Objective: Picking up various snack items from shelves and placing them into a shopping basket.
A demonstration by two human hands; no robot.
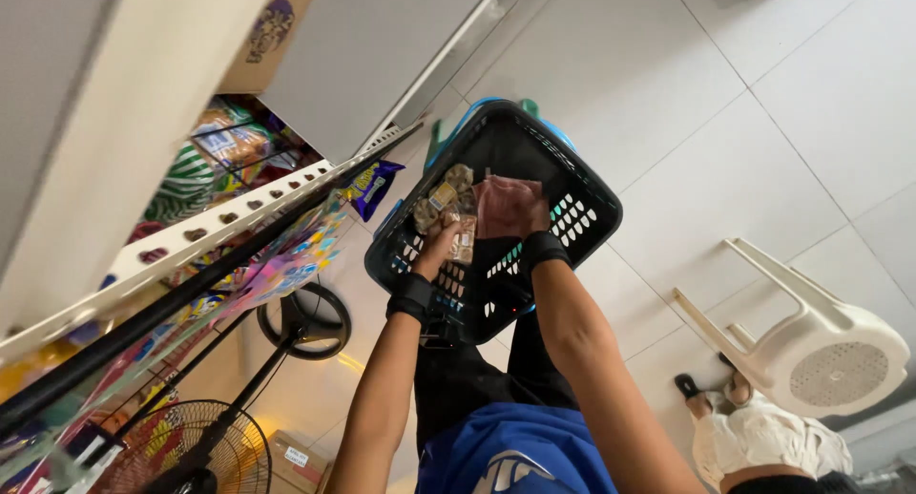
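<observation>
Left hand (441, 238) fingers curled around small brown-and-tan wrapped packets (462, 234), black wristband below. Right hand (510, 208) closed over pinkish clear-wrapped packet (504, 190), also black wristband. Both hands inside black plastic basket (584, 219), slotted walls, blue handle. More packets (445, 194) heaped in basket just beyond left hand. White plastic chair (811, 346) on tiled floor (744, 122), well apart.
</observation>
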